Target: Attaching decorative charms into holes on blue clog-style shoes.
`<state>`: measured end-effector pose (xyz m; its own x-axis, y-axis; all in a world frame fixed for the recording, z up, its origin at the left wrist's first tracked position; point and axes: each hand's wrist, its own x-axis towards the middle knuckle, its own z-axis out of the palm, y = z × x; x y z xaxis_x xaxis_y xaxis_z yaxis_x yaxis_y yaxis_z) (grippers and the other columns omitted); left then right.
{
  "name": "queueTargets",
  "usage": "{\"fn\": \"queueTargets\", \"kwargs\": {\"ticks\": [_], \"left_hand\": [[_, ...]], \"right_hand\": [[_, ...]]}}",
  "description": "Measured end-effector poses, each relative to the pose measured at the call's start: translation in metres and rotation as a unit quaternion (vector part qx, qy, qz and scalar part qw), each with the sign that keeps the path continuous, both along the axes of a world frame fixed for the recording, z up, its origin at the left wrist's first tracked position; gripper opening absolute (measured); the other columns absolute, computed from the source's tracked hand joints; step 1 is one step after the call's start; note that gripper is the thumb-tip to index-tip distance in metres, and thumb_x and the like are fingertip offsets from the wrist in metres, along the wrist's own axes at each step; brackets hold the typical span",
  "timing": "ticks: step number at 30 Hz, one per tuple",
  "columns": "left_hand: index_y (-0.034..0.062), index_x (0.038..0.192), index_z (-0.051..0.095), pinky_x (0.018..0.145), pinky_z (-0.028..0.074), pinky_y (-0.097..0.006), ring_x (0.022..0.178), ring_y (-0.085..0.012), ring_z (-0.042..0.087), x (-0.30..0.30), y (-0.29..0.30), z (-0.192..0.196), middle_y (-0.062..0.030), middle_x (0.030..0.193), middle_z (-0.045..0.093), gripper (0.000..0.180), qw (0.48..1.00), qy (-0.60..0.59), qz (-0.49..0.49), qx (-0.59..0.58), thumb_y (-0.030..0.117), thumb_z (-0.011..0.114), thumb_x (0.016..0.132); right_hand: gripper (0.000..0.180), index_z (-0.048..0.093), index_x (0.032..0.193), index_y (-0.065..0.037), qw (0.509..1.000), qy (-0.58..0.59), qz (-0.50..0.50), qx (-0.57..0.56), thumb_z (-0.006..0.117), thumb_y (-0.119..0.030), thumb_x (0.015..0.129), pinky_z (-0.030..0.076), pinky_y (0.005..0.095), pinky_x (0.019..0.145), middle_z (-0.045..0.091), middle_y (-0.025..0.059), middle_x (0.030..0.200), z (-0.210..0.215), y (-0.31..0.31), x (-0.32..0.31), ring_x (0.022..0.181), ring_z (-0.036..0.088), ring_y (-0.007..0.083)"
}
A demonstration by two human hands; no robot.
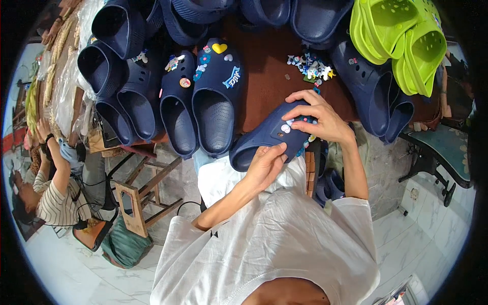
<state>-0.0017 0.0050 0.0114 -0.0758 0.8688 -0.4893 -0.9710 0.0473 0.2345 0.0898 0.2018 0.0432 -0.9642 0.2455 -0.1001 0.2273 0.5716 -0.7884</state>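
Observation:
A navy clog (pixel 263 133) lies tilted over my lap at the table's front edge. My left hand (pixel 267 166) is closed on its near side, thumb resting on the upper. My right hand (pixel 324 116) bends over the toe, thumb and fingertips pinched at a small pale shoe charm (pixel 290 122) that they partly cover. A white charm (pixel 286 129) sits just below those fingertips, and more colourful ones run along the toe. Beyond the right hand, a loose pile of charms (pixel 312 67) lies on the brown tabletop (pixel 262 76).
Left of the clog stands a navy pair decorated with charms (pixel 216 104). More navy clogs (pixel 117 28) line the back and left. Bright green clogs (pixel 401 43) and a navy clog (pixel 363 91) are at right. Another person (pixel 58 190) sits far left, near a wooden stool (pixel 147 188).

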Motion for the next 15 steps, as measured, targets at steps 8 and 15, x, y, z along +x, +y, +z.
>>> {"fn": "queueTargets", "kwargs": {"ticks": [8,15], "left_hand": [[-0.0084,0.125,0.049,0.109,0.035,-0.041,0.121,-0.0233,0.051,0.001,0.0,-0.004,-0.0126,0.131,0.053,0.038,1.0,0.012,0.016,-0.016,0.008,0.057,0.091],[-0.0101,0.12,0.052,0.108,0.036,-0.041,0.12,-0.0235,0.052,0.001,-0.001,-0.012,-0.0138,0.128,0.055,0.034,0.999,-0.011,0.029,-0.01,0.008,0.057,0.091]], "right_hand": [[0.022,0.073,0.097,-0.014,1.0,-0.008,0.025,0.002,0.073,-0.02,0.076,0.036,0.0406,0.103,0.054,0.0064,0.126,0.002,0.004,-0.002,0.119,0.048,0.0266],[0.021,0.073,0.096,-0.014,1.0,-0.006,0.027,-0.011,0.073,-0.017,0.075,0.036,0.0406,0.103,0.055,0.0063,0.123,0.001,0.005,-0.004,0.119,0.048,0.0262]]}}
